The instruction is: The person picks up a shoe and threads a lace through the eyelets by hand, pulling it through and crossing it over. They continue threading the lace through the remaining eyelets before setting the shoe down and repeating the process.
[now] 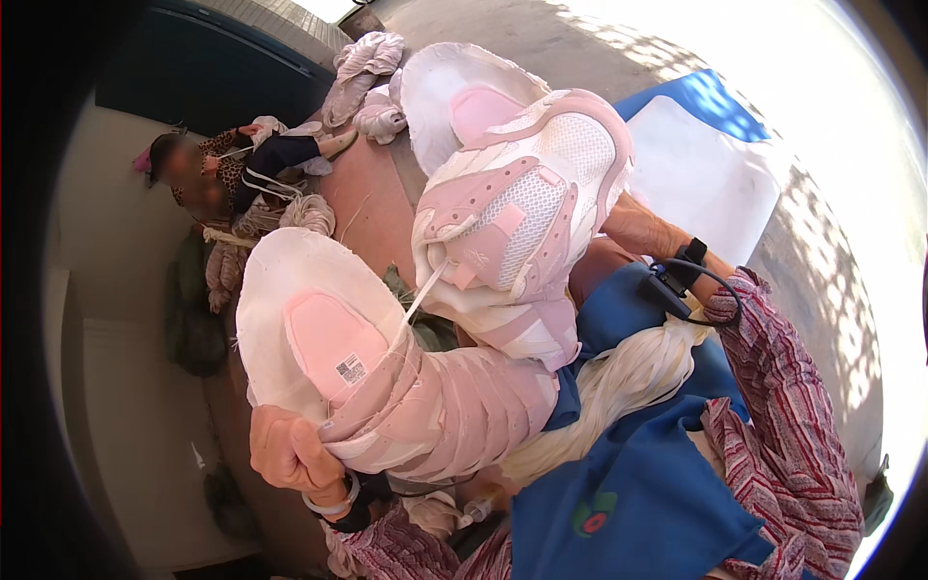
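Observation:
A nested row of pink-and-white shoe uppers (474,416) lies across my lap, with a white lining flap and a pink tongue standing up at its left end. My left hand (295,449) has its fingers curled around the edge of that end. Above this row, a second bundle of shoe uppers (522,213) shows white mesh and punched eyelets. A white lace (425,295) stretches between the two bundles. My right hand (638,222) reaches behind the upper bundle; its fingers are hidden there, so its grip cannot be seen.
A hank of cream laces (628,377) rests over the blue apron (638,493) on my lap. At the far left another person (242,164) sits among bundles of laces (309,215). Beyond my right arm lie a white sheet (706,164) and blue cloth (701,101).

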`<state>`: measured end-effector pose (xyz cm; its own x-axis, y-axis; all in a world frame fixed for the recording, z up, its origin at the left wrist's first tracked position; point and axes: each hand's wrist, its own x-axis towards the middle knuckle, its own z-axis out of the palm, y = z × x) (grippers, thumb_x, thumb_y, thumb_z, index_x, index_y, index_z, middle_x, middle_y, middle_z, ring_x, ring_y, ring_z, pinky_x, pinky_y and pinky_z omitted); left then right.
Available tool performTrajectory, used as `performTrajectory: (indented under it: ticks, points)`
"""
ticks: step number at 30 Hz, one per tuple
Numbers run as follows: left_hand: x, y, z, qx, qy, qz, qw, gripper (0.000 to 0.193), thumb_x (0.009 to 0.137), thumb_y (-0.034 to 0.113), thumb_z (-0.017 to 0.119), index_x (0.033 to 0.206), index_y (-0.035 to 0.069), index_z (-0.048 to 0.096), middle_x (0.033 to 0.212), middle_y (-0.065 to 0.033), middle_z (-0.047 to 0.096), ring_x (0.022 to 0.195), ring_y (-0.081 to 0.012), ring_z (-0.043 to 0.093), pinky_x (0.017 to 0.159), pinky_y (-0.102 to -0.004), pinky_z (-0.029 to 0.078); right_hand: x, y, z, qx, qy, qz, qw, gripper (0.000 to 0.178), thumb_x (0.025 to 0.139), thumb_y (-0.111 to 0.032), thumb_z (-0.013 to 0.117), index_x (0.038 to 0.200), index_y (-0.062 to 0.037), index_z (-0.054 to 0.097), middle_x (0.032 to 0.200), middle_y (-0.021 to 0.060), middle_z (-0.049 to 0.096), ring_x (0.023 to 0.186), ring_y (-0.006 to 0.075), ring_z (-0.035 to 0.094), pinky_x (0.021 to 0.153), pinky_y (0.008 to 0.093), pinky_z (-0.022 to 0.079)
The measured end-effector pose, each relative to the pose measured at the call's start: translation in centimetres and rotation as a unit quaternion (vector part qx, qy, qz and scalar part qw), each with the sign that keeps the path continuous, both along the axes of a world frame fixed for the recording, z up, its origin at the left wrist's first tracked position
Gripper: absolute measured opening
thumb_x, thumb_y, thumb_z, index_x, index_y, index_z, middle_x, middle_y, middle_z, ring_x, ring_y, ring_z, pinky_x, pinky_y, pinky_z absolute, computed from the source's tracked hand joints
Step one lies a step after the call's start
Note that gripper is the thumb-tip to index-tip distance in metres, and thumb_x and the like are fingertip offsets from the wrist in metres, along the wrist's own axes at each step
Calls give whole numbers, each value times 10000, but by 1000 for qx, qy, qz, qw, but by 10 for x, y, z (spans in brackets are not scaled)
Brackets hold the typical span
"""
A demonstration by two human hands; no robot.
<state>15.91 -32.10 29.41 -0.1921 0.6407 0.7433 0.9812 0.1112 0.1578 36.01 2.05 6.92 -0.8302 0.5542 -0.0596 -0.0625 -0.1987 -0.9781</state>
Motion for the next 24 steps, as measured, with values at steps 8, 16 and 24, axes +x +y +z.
performTrajectory:
  ticks: [8,16,24]
  points:
    - [-7,-3,14,37,34,-3,999,323,839,130,558,561,20,435,547,-64,423,532,-191,378,502,-327,267,5,-17,53,-76,74,-1,994,545,802,-223,700,1260,22,535,1036,54,598,847,120,561,735,261,472]
    - [0,8,13,138,-21,4,990,348,855,161,554,556,21,441,535,-54,404,535,-170,380,496,-318,264,34,-22,106,38,48,-65,996,177,821,-85,572,942,25,640,806,23,620,729,90,603,629,251,542]
    - [-14,22,-4,99,-5,-117,988,327,827,149,579,550,38,445,517,-69,405,487,-231,374,503,-353,282,74,-10,129,18,114,-64,991,377,960,-145,505,1293,23,560,1259,84,593,1163,152,540,1032,318,423]
